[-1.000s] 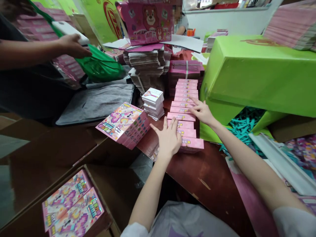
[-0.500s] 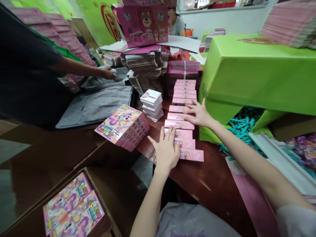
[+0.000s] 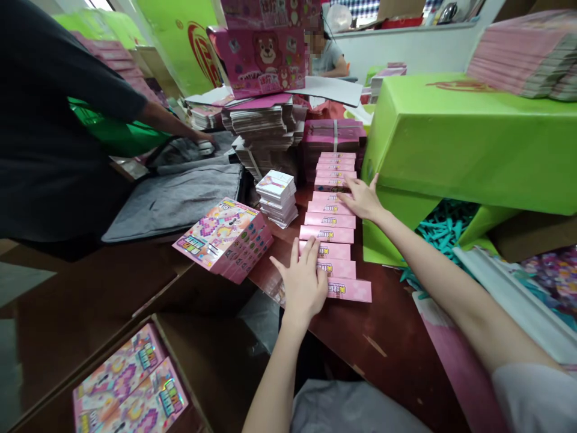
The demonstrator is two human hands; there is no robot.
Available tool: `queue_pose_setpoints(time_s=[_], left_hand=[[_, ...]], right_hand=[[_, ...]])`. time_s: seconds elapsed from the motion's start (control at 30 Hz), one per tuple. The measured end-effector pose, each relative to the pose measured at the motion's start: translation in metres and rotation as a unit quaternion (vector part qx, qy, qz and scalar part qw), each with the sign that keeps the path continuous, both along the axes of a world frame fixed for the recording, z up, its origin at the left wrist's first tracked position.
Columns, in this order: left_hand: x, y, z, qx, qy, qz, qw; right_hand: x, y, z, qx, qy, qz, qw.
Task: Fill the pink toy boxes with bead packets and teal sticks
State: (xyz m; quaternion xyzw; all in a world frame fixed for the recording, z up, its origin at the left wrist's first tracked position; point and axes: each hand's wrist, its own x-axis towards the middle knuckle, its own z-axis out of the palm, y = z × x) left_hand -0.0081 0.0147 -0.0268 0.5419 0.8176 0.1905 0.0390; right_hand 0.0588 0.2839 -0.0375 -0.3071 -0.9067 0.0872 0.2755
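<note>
A row of flat pink boxes (image 3: 327,234) runs away from me along the dark red table (image 3: 383,337), overlapping like steps. My left hand (image 3: 304,279) lies on the left ends of the nearer boxes, fingers stretched and thumb out to the side. Farther up the row, my right hand (image 3: 362,197) rests its spread fingers on the right side of the boxes. Neither hand is wrapped round anything. Left of the row stand a small stack of white printed cards or booklets (image 3: 276,187) and a stack of colourful craft boxes (image 3: 220,231).
An open carton (image 3: 169,352) at lower left holds more craft boxes (image 3: 130,385). A large green box (image 3: 469,144) stands on the right, beside teal pieces (image 3: 439,228). A co-worker's arm (image 3: 166,120) reaches over grey cloth (image 3: 175,195). Another person (image 3: 331,60) sits behind.
My right hand has moved a little farther up the row. My left hand stays on the nearer boxes. The co-worker at left has shifted, with the arm reaching farther in.
</note>
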Motion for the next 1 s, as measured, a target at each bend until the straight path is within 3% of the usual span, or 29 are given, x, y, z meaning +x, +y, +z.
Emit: queue_pose_setpoints(time_s=[0.63,1.0], left_hand=[[-0.001,0.001,0.001,0.003,-0.01,0.002,1.0],[-0.002,0.003,0.002,0.016,-0.024,0.012,1.0]], right_hand=[[-0.036,0.06,0.01,-0.037,-0.044,-0.015,0.998],[-0.051,0.096,-0.003,-0.064,-0.055,-0.046,0.995]])
